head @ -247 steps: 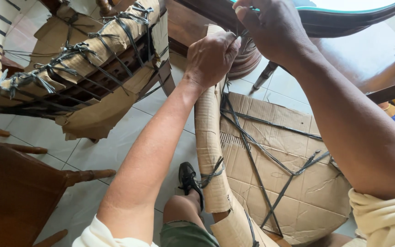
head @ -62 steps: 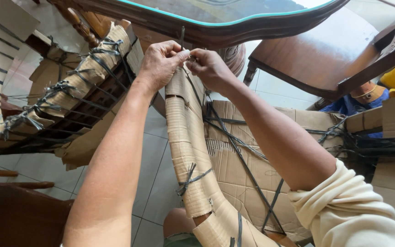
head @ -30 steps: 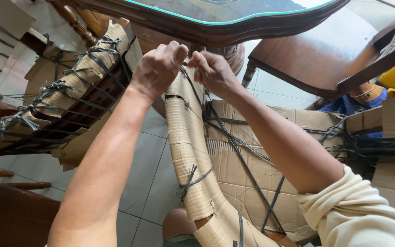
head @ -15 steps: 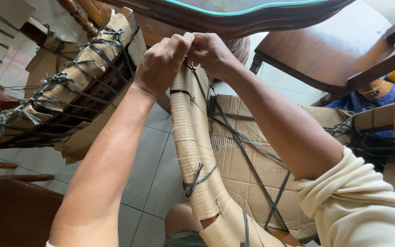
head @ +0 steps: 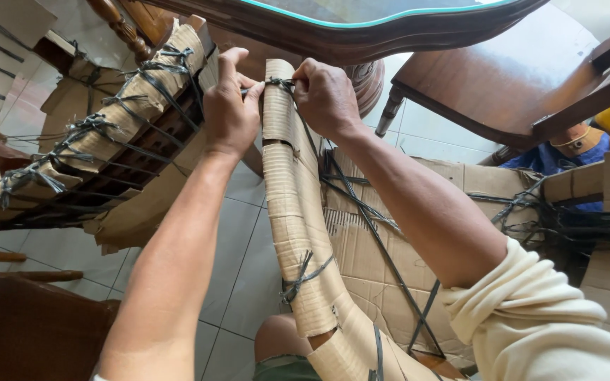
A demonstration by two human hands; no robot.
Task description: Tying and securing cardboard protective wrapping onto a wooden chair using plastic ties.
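Observation:
A curved chair part wrapped in brown cardboard (head: 298, 212) rises in front of me, bound with black plastic string (head: 303, 271). My left hand (head: 231, 106) and my right hand (head: 326, 95) both grip the string tie at the top of the wrapped part, pinching it from either side with closed fingers. The chair's cardboard-covered seat (head: 383, 282), crossed by more black string, lies lower right behind the wrapped part.
Another cardboard-wrapped chair (head: 100, 141) tied with black string leans at the left. A glass-topped wooden table (head: 361, 21) stands above, a wooden chair seat (head: 517, 85) at right, dark wooden furniture (head: 22, 324) lower left. My knee (head: 280, 339) shows over the white tiled floor (head: 241, 233).
Over the last seconds both hands have stayed at the top tie, shifting their finger grip slightly. Much earlier, the right hand was raised higher, away from the wrapped part.

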